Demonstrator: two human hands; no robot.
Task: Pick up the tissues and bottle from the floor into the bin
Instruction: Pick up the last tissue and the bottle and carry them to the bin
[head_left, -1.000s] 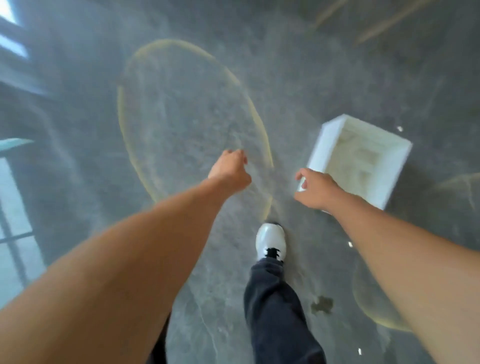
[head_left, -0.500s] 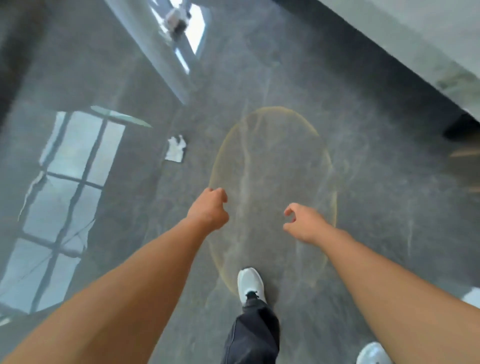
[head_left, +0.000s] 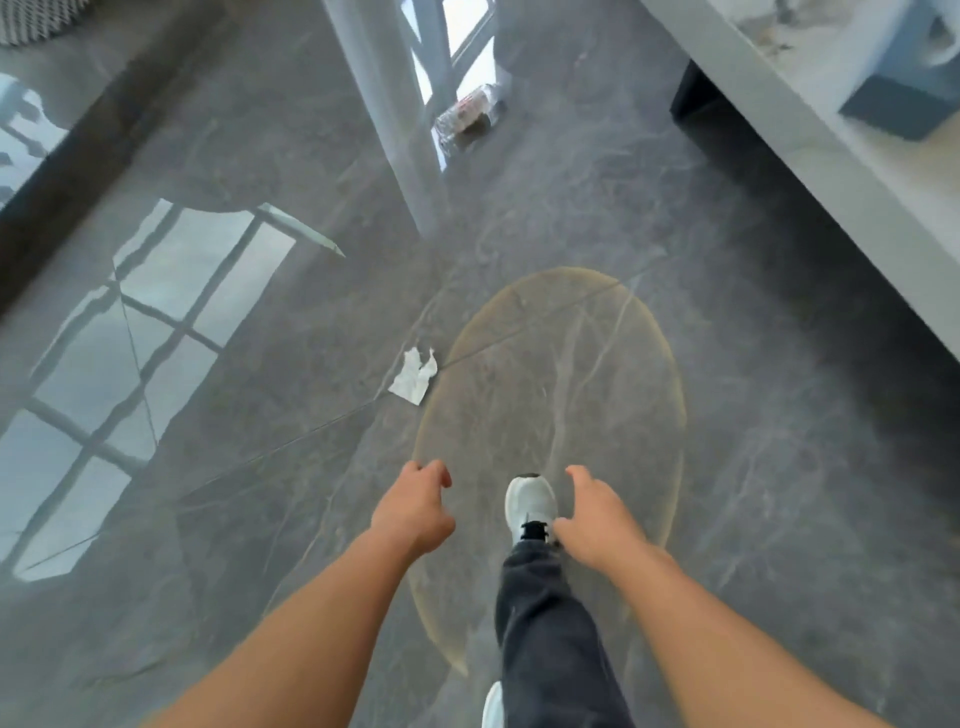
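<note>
- Both hands, left (head_left: 415, 506) and right (head_left: 597, 514), remain empty, each grip loosely curled.
- Tissue (head_left: 414, 378) lies nearer now, ahead on the floor (head_left: 753, 467).
- Bottle (head_left: 467, 118) has come into sight, far ahead; the bin is gone from view.

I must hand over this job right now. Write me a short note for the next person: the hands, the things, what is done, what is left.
Left hand: empty, fingers loosely curled, held out in front.
Right hand: empty too.
Tissue: flat on the grey floor, ahead and to the left, just outside the yellowish oval mark.
Bottle: lying on its side farther ahead, near the white post.
Bin: not in view.
Done: nothing visible from here.
Left: pick up the tissue, then the bottle, and carry both to the bin.
</note>
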